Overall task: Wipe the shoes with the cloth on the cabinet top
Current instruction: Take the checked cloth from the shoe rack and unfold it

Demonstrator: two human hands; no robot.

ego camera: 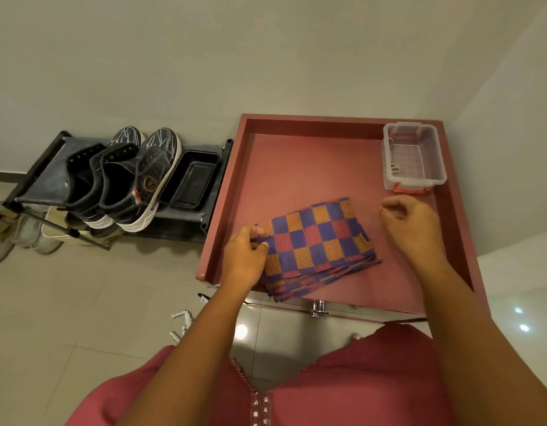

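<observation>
- Cloth (317, 245), folded and checked, lies on the cabinet top (297, 167), long axis running from near-left to far-right.
- Left hand (244, 256) pinches its left edge, clearly nearer.
- Right hand (410, 226) hovers beside it, loosely curled, holding nothing.
- Shoes (127, 176) wait on the rack (44, 176), well to the left.

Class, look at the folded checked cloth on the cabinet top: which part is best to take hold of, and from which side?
Take the cloth at its left edge, coming from above-left, where the left hand already touches it. It lies flat and folded in layers, so a pinch grip across the whole stack should lift it together. The right hand holds nothing.
</observation>
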